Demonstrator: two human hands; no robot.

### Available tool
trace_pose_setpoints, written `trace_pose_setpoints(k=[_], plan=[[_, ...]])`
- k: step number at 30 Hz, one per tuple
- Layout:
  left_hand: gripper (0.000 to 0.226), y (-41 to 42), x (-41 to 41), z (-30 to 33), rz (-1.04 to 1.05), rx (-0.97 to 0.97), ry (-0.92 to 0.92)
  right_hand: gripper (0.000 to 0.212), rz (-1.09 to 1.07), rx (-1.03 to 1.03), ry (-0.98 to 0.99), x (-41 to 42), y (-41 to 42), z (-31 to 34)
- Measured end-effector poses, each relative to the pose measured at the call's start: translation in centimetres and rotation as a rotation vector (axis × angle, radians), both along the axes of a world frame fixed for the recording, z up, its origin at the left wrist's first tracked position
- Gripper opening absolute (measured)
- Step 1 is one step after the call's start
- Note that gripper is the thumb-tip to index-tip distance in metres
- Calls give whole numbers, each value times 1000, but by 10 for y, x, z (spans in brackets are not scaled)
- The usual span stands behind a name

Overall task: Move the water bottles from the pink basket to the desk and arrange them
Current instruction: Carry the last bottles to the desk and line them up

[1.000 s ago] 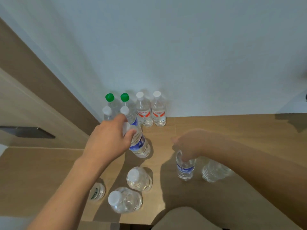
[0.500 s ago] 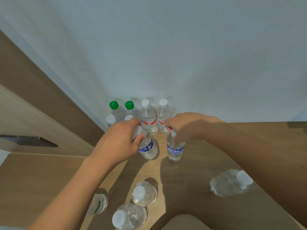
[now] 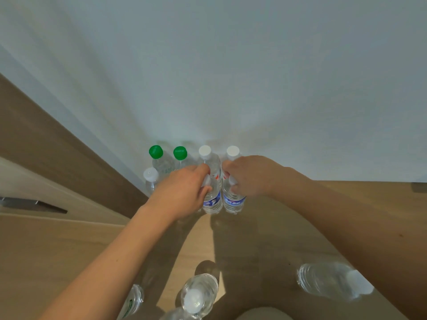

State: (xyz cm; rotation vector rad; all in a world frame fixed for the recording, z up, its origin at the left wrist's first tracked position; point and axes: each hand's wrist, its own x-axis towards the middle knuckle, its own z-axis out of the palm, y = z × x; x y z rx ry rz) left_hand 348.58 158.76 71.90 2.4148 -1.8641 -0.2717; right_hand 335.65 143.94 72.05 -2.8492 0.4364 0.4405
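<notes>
My left hand grips the top of a blue-labelled water bottle standing on the wooden desk. My right hand grips the cap end of a second blue-labelled bottle right beside it. Both stand in front of a back row against the wall: two green-capped bottles and two white-capped bottles. Another white-capped bottle stands at the left. The pink basket is out of view.
Near the desk's front edge stand a white-capped bottle and a green-labelled bottle. A clear bottle lies on its side at the right. A wooden panel rises at the left, and the white wall is behind.
Both hands carried their blue-labelled bottles farther back towards the wall and closer together; the two now stand side by side just in front of the back row.
</notes>
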Motion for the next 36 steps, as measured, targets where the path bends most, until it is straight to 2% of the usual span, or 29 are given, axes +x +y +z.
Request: trace_pose_setpoints(k=[6, 12, 17, 20, 22, 25, 27, 29, 31, 36], plan=[[31, -14, 3, -9, 3, 28, -29, 28, -11, -15, -36, 0, -7, -11], [32, -23, 0, -16, 29, 122, -59, 26, -22, -9, -66, 1, -9, -16], [32, -26, -5, -19, 108, 114, -45, 27, -54, -53, -86, 1, -1, -16], [39, -18, -7, -14, 127, 59, -7, 38, -116, -82, -44, -2, 5, -11], [44, -3, -7, -4, 161, -54, 38, 45, -170, -125, -12, -7, 10, -2], [39, 33, -5, 11, 286, -210, 88, 42, -175, -232, -88, -11, 25, 22], [30, 63, -4, 16, 364, -218, 56, 37, -125, -230, -175, -9, 43, 40], [24, 91, -2, 19, 429, -207, 27, 37, -23, -143, -209, -4, 66, 55], [22, 117, 1, 21, 490, -195, 0, 36, 88, -33, -192, 1, 92, 64], [27, 175, 4, 18, 617, -181, -44, 36, 315, 82, -120, 16, 157, 60]])
